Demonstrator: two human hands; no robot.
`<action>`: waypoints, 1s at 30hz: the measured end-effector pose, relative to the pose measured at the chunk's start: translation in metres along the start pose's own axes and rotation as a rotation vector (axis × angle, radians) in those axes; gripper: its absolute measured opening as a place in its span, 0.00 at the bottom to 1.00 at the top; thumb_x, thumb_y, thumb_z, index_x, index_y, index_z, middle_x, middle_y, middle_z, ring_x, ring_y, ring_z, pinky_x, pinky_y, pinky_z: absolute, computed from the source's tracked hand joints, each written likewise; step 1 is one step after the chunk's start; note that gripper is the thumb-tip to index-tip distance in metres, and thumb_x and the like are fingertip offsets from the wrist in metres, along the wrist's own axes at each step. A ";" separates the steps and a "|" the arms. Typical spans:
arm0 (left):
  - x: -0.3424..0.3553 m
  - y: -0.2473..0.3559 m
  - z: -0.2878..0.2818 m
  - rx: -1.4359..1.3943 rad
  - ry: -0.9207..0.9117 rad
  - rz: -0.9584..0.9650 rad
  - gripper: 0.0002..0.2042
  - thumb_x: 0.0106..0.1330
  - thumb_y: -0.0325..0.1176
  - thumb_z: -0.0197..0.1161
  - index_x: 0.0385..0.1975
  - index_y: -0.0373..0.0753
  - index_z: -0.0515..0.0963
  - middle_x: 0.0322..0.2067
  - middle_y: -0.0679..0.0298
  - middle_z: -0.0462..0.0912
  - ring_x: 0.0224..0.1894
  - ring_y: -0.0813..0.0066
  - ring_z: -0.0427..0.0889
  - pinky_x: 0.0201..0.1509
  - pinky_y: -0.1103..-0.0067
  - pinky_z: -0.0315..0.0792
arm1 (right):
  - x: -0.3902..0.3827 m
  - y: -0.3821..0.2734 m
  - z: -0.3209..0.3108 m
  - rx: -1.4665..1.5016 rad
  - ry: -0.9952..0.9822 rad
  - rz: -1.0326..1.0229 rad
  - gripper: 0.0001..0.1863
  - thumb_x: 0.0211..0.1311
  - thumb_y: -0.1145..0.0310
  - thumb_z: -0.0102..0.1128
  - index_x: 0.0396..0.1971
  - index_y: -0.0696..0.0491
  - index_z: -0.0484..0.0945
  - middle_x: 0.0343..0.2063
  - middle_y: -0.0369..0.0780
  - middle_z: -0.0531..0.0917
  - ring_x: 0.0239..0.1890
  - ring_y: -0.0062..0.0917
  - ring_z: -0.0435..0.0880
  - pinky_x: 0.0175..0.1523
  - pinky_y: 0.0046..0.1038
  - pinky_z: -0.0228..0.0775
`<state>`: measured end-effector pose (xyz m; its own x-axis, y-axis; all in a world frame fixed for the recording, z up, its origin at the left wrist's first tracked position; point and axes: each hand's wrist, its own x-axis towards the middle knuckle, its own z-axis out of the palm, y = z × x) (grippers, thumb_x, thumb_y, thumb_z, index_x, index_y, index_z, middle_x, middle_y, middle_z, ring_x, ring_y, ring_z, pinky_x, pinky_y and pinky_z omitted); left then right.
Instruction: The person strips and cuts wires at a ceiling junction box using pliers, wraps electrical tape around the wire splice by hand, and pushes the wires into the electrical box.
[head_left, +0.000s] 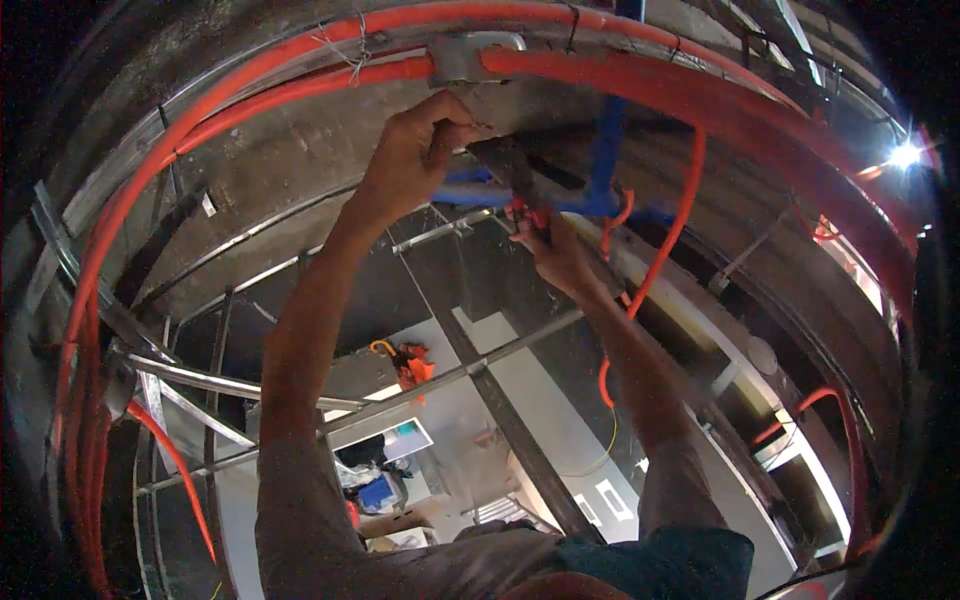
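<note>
Both arms reach up toward a grey concrete surface [270,130] overhead. My left hand [415,145] is closed in a pinch just below a metal junction box [462,58]. A small thin thing shows at its fingertips, too small to name. My right hand [560,258] grips a dark tool with a red handle [522,175], its broad dark head raised beside the left fingertips. Its exact kind is not clear. Orange conduit pipes [390,70] enter the junction box from both sides.
A blue pipe [606,155] and a hanging orange conduit [685,215] are close to my right arm. Metal ceiling-frame bars [480,365] cross below my arms. Far below are an orange tool or bag [412,368] and a blue container [376,493]. A bright lamp [905,155] shines at right.
</note>
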<state>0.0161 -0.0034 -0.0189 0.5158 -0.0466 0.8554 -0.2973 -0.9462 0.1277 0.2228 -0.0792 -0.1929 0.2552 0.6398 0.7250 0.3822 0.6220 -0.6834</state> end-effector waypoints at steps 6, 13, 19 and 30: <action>0.002 -0.007 0.009 -0.153 0.073 -0.030 0.03 0.69 0.18 0.56 0.37 0.32 0.75 0.35 0.59 0.84 0.40 0.77 0.83 0.46 0.79 0.75 | 0.036 0.017 0.016 0.012 0.038 -0.207 0.14 0.75 0.66 0.51 0.54 0.56 0.72 0.48 0.43 0.81 0.45 0.28 0.82 0.51 0.32 0.77; 0.000 -0.015 0.015 -0.350 0.127 -0.039 0.04 0.69 0.18 0.57 0.39 0.33 0.74 0.34 0.64 0.81 0.38 0.80 0.80 0.46 0.82 0.72 | 0.068 0.023 0.029 -0.029 -0.046 -0.310 0.15 0.73 0.68 0.53 0.56 0.55 0.71 0.47 0.44 0.81 0.44 0.30 0.82 0.50 0.33 0.75; -0.001 -0.014 0.014 -0.362 0.190 -0.115 0.03 0.69 0.21 0.59 0.38 0.34 0.72 0.34 0.64 0.79 0.37 0.82 0.79 0.42 0.83 0.73 | 0.083 0.018 0.047 0.020 -0.031 -0.343 0.16 0.71 0.68 0.55 0.56 0.54 0.71 0.44 0.43 0.81 0.41 0.30 0.81 0.47 0.32 0.73; 0.001 -0.008 0.014 -0.335 0.210 -0.199 0.04 0.69 0.24 0.61 0.38 0.34 0.73 0.33 0.64 0.79 0.37 0.83 0.79 0.40 0.83 0.76 | 0.112 0.051 0.036 -0.283 0.082 -0.461 0.21 0.65 0.71 0.59 0.56 0.55 0.69 0.40 0.49 0.79 0.41 0.44 0.78 0.46 0.39 0.71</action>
<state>0.0300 0.0000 -0.0259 0.4255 0.2244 0.8767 -0.4706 -0.7726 0.4262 0.2386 0.0401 -0.1495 0.0690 0.2855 0.9559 0.6923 0.6762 -0.2519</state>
